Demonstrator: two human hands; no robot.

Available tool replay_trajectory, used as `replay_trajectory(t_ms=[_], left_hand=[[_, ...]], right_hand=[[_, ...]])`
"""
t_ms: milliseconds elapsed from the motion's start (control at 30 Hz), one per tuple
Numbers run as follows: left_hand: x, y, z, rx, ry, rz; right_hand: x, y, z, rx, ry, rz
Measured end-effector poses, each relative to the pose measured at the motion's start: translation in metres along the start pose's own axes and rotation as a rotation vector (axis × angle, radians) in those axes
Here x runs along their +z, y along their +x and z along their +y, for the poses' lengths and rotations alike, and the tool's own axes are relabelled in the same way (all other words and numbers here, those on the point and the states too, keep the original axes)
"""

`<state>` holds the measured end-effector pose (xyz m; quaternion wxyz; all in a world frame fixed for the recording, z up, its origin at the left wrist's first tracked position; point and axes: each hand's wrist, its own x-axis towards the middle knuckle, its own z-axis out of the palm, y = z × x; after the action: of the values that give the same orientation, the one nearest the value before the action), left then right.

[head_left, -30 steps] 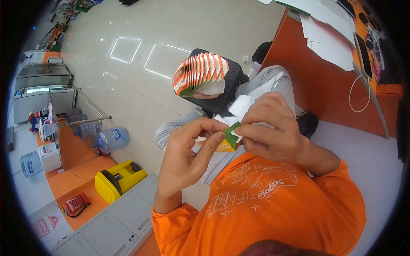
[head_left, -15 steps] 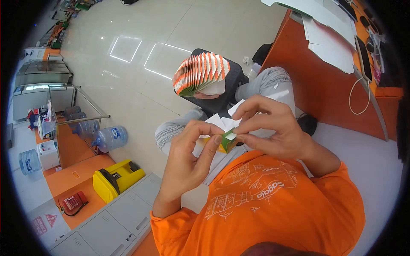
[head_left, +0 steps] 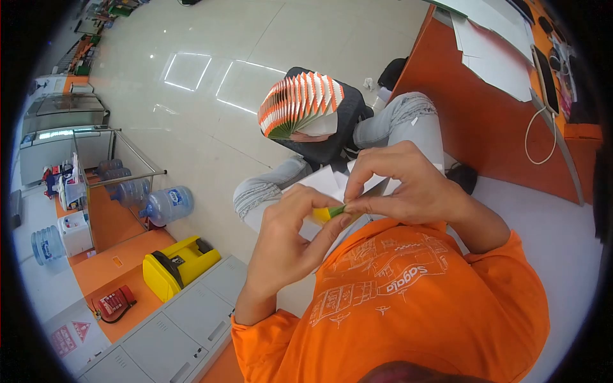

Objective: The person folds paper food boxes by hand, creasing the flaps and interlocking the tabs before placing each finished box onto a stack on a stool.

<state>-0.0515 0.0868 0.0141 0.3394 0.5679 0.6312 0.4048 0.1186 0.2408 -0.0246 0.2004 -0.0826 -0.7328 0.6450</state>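
My left hand and my right hand meet over my lap, thumbs and fingers pinched. Between them is a small folded paper piece, yellow on the left and green toward the right fingertips. The fingers cover part of it. White paper pieces lie on my lap just behind the hands. Farther out, a pleated paper construction in white and orange, with green at its lower left, rests on a black padded surface.
On the right stands a reddish-brown desk with white sheets and a hanging white cable. To the left are a water bottle, a yellow bin, a fire extinguisher and grey lockers.
The folded paper has turned in my fingers: its green face is now a narrow strip and more yellow shows. My right fingers have closed in toward the left ones.
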Motion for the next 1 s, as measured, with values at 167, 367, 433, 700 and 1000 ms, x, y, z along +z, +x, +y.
replay_trajectory(t_ms=[167, 367, 433, 700, 1000], left_hand=[[0.02, -0.018, 0.006, 0.257, 0.312, 0.16], [0.101, -0.041, -0.015, 0.397, 0.324, 0.149], [0.11, -0.039, -0.02, 0.402, 0.363, 0.19], [0.076, -0.003, -0.012, -0.238, -0.14, 0.024], [0.048, 0.056, -0.016, -0.575, -0.344, 0.036]], right_hand=[[-0.006, -0.037, -0.009, -0.149, -0.384, 0.227], [0.013, -0.087, 0.006, 0.404, -0.204, 0.354], [0.015, -0.091, 0.013, 0.466, -0.212, 0.479], [0.016, -0.092, 0.019, 0.064, -0.719, 0.461], [0.008, -0.077, 0.007, -0.32, -0.933, 0.343]])
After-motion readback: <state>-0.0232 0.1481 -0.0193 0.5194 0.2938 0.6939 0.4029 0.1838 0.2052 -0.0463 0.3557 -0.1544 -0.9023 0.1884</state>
